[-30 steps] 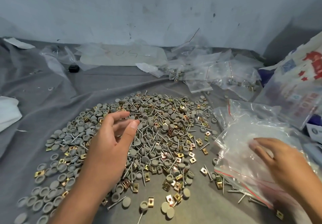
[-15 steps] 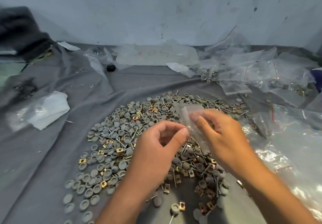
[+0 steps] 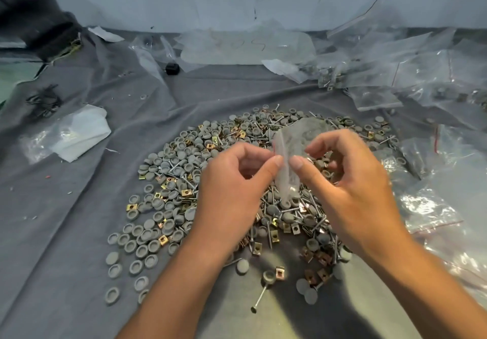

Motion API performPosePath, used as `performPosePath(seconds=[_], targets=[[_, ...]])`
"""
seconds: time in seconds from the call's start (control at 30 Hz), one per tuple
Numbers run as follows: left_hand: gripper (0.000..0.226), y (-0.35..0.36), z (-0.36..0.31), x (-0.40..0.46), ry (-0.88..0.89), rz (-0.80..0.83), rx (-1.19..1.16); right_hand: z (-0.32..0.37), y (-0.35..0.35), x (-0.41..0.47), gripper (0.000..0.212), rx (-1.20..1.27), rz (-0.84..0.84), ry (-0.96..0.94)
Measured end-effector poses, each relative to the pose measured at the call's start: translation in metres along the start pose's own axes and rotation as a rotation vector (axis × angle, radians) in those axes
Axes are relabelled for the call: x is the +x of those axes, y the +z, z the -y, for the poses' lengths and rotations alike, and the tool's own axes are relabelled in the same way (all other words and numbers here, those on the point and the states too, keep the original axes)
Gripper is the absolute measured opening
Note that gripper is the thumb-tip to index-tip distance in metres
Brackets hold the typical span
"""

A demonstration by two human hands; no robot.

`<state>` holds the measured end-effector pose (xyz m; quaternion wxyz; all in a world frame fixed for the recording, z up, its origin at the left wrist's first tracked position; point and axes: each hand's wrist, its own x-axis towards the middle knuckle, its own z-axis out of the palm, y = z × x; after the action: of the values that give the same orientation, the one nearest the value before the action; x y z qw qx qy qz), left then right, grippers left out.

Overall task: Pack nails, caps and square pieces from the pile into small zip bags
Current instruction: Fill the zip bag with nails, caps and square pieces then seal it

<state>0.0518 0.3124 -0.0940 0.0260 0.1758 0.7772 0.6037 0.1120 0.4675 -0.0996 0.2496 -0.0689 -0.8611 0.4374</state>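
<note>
Bag [image 3: 290, 159], frame centre: left hand [image 3: 232, 188], right hand [image 3: 350, 188] pinching mouth edges. Step: opening. Next: spread mouth, load from pile [image 3: 184, 175].

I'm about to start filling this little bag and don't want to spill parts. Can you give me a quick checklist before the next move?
1. Small zip bag held by both hands: ok, left hand and right hand pinch it at its near edge.
2. Bag mouth open: cannot tell, the plastic is blurred.
3. Bag empty: cannot tell.
4. Bag held over the pile: ok.
5. Nails, caps and square pieces within the pile: ok, all three show.
6. A hand free to pick parts: not ok, both hold the bag.
</note>
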Motion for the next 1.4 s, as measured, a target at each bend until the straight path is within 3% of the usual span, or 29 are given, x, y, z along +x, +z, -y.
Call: performPosePath(seconds=[0.1, 0.2, 0.33, 0.47, 0.67, 0.77, 0.87, 0.93, 1.0, 1.07, 1.27, 1.4], targets=[[0.007, -0.001, -0.003, -0.003, 0.15, -0.052, 0.123, 0.003, 0.005, -0.002, 0.032, 0.237, 0.13, 0.076], [0.009, 0.001, -0.005, -0.006, 0.245, -0.011, 0.125, 0.004, 0.006, 0.001, 0.018, 0.321, 0.15, 0.113], [0.011, -0.001, -0.004, -0.003, 0.155, 0.059, 0.008, 0.002, -0.003, 0.004, 0.013, 0.371, 0.181, 0.126], [0.014, -0.003, 0.001, 0.001, 0.124, 0.008, -0.011, 0.001, -0.004, 0.005, 0.007, 0.364, 0.203, 0.157], [0.009, -0.003, 0.002, -0.002, 0.499, -0.254, 0.47, 0.002, -0.005, 0.001, 0.011, 0.18, 0.135, 0.143], [0.013, 0.0, 0.003, -0.007, 0.555, -0.19, 0.619, 0.006, -0.004, -0.002, 0.008, 0.214, 0.143, 0.131], [0.025, 0.002, 0.002, -0.01, 0.51, -0.123, 0.668, 0.006, -0.013, -0.001, 0.008, 0.222, 0.26, 0.124], [0.03, 0.001, 0.0, -0.009, 0.465, -0.116, 0.686, 0.003, -0.024, -0.002, 0.008, 0.03, 0.489, 0.105], [0.031, -0.001, -0.001, -0.008, 0.434, -0.107, 0.68, -0.001, -0.032, -0.009, 0.011, -0.339, 0.768, 0.061], [0.031, -0.001, 0.0, -0.007, 0.418, -0.093, 0.676, -0.002, -0.036, -0.02, 0.016, -0.624, 0.875, 0.036], [0.048, -0.001, 0.001, -0.006, 0.372, -0.054, 0.694, 0.011, -0.017, -0.036, 0.029, -0.955, 0.743, -0.016], [0.058, 0.0, 0.001, -0.005, 0.347, -0.058, 0.773, 0.016, -0.004, -0.039, 0.032, -0.965, 0.677, 0.018]])
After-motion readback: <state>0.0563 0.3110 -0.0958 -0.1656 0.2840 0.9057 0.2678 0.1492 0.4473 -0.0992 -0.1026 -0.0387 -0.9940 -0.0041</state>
